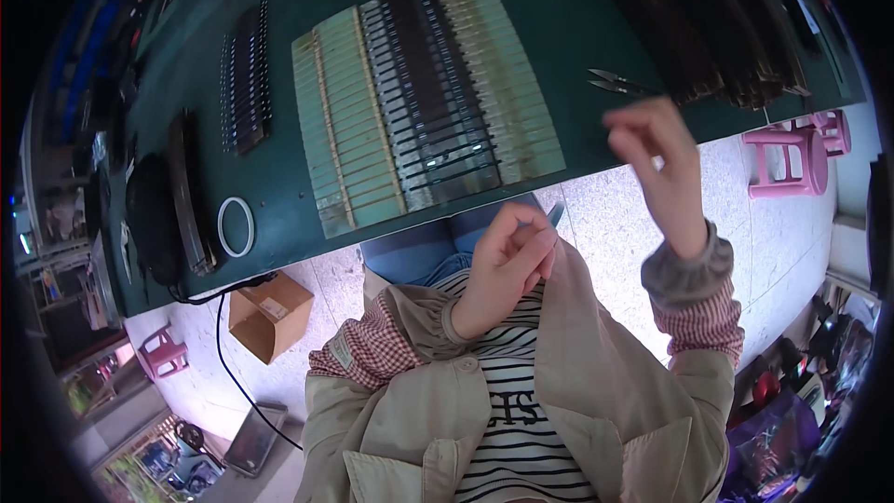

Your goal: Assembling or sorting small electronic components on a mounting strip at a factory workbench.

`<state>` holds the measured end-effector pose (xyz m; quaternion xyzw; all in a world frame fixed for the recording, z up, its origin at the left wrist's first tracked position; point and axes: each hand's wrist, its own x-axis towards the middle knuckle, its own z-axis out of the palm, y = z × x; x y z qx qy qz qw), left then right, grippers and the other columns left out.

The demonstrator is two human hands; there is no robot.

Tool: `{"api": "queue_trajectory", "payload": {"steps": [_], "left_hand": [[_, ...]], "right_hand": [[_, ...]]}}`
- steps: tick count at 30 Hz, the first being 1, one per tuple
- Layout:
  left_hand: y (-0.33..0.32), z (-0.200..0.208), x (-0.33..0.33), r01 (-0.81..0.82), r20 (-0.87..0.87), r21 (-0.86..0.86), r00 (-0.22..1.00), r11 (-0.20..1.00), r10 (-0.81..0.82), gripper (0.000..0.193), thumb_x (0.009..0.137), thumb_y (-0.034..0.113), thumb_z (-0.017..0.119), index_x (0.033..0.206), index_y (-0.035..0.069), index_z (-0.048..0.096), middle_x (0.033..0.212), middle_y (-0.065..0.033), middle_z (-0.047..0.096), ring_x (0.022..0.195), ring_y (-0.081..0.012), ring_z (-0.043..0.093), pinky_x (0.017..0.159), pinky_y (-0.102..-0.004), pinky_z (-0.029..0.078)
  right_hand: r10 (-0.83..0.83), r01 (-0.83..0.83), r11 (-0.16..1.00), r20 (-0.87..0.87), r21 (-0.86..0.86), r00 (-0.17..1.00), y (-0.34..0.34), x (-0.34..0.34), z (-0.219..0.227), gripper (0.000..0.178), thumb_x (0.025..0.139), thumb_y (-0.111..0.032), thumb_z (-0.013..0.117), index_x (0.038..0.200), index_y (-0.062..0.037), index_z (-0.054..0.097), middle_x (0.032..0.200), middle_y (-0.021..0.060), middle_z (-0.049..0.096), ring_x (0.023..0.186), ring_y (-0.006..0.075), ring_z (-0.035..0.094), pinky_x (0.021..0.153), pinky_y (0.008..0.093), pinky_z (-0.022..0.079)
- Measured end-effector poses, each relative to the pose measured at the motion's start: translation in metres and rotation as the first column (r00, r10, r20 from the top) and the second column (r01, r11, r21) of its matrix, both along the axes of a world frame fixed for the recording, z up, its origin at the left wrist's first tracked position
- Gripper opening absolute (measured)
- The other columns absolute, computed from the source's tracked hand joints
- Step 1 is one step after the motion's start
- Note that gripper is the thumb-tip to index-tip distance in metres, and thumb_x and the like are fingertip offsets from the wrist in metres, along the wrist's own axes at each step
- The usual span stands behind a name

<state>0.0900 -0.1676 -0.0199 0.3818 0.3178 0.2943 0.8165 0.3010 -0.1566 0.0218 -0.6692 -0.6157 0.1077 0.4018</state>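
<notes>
My left hand [510, 265] is in front of my torso, just off the table's near edge, its fingers curled together. A small bluish-green sliver [556, 215] shows beside its fingertips; whether the hand holds it is unclear. My right hand [663, 163] is raised near the table's edge to the right, thumb and fingers drawn together in a pinch. Anything between those fingertips is too small to see. Just beyond it lies a pair of small metal scissors [616, 82]. Nearest to both hands on the table is a pale green slotted board [331, 144] carrying dark strips [419, 74] with shiny metal ends.
More dark strips [247, 84] lie left on the green table [568, 47]. Long dark bundles [717, 33] are stacked at the right. A white ring [236, 226] and a black cable [244, 382] are at the left. A cardboard box [270, 317] and pink stools [792, 163] stand below.
</notes>
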Motion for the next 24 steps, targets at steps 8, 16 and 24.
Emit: {"api": "queue_trajectory", "payload": {"steps": [8,16,24], "left_hand": [[-0.001,0.004,-0.01,-0.102,0.065,0.038,0.993,0.994,0.099,0.01,0.097,0.01,0.051,0.105,0.008,0.045,0.072,-0.0057,0.057,0.046,-0.0025,0.038,0.038,-0.0168,0.024],[-0.009,-0.006,-0.039,-0.007,0.059,-0.188,0.998,0.982,0.018,0.015,0.1,0.012,0.044,0.114,0.006,0.041,0.077,-0.0097,0.058,0.045,-0.006,0.04,0.038,-0.0203,0.027],[-0.021,-0.014,-0.043,0.205,0.219,-0.099,0.959,0.974,-0.18,0.017,0.101,0.013,0.042,0.114,0.002,0.041,0.084,-0.0091,0.058,0.067,-0.0109,0.053,0.064,-0.0236,0.043]], "right_hand": [[0.232,-0.456,0.827,-0.54,-0.328,0.809,-0.009,-0.046,0.007,0.014,0.081,-0.007,0.071,0.093,-0.0037,0.065,0.085,0.0023,0.055,0.066,0.007,0.05,0.055,0.0211,0.038],[0.345,-0.425,0.901,-0.456,-0.084,0.82,0.032,-0.06,-0.001,0.005,0.079,-0.004,0.07,0.082,-0.0033,0.067,0.085,0.0024,0.055,0.068,0.008,0.05,0.056,0.0215,0.039],[0.495,-0.504,0.855,0.102,0.124,0.863,0.066,-0.06,-0.024,0.011,0.072,-0.004,0.074,0.082,-0.0059,0.069,0.084,0.0015,0.057,0.08,0.0187,0.053,0.067,0.0297,0.042]]}}
